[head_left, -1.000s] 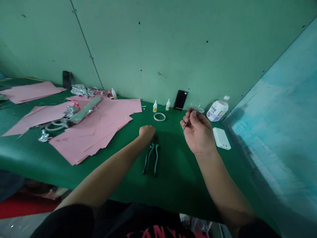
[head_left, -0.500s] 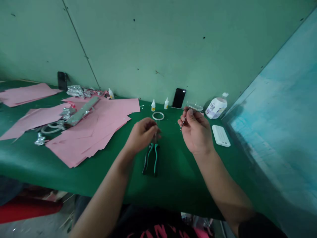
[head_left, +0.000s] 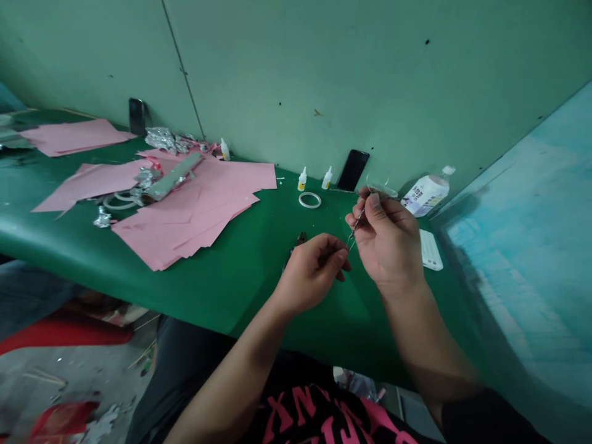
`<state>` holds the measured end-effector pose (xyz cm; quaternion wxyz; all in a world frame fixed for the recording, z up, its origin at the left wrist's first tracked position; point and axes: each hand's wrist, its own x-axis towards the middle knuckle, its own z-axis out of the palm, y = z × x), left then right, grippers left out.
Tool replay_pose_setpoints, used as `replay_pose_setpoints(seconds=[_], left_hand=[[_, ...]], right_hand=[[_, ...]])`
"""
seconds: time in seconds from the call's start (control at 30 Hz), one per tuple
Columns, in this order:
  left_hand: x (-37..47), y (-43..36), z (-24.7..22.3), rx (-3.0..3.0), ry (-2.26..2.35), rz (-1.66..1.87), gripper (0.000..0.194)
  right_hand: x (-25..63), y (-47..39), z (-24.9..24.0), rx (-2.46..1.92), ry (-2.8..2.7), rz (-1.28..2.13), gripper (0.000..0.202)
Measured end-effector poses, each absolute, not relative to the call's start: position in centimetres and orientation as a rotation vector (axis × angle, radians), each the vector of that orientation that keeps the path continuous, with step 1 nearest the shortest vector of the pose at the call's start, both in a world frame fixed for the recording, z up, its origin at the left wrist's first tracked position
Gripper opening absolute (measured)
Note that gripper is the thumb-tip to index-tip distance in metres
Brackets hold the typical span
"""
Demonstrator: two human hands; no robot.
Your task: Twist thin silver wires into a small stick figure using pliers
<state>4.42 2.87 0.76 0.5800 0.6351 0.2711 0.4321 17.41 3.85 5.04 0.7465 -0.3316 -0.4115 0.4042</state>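
Twisted dark wire (head_left: pixel 358 223) is pinched between thumb and fingers of my right hand (head_left: pixel 391 237), its lower end pointing down toward my left hand (head_left: pixel 314 268). The fingers of my left hand are closed at the thin wire ends below the twist. Beneath and behind my left hand lie the pliers (head_left: pixel 301 237), mostly hidden, with the dark jaws showing. A clear ring (head_left: pixel 309 200) lies on the green table (head_left: pixel 250 246) beyond my left hand.
Two small glue bottles (head_left: pixel 302 179) stand near the wall beside a leaning phone (head_left: pixel 353 169). A labelled bottle (head_left: pixel 426 194) and white power bank (head_left: pixel 431 250) are at right. Pink sheets (head_left: pixel 185 216) and crumpled foil (head_left: pixel 161 139) cover the left side.
My left hand has moved right, from above the pliers to the wire's lower end at my right hand. The view has shifted, and the pliers' handles are now covered.
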Motion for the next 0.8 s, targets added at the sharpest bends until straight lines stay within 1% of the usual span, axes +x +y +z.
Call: replay_pose_setpoints(seconds=[0.27, 0.43, 0.63, 0.7, 0.8], left_hand=[[4.3, 2.8, -0.4, 1.462, 0.651, 1.031, 0.014], [3.7, 3.8, -2.4, 1.452, 0.861, 1.273, 0.026], [2.2, 4.7, -3.1, 1.435, 0.906, 1.378, 0.021], [2.1, 4.2, -2.5, 1.436, 0.873, 1.377, 0.021], [2.3, 3.0, -0.8, 1.524, 0.844, 1.334, 0.013]], right_hand=[[17.5, 4.3, 4.3, -0.762, -0.953, 0.822, 0.01], [17.7, 4.6, 4.4, -0.765, -0.946, 0.778, 0.014], [17.9, 4.7, 4.3, -0.737, -0.935, 0.861, 0.008], [17.8, 4.5, 4.4, -0.735, -0.918, 0.924, 0.009], [17.5, 4.3, 4.6, -0.76, -0.903, 1.028, 0.012]])
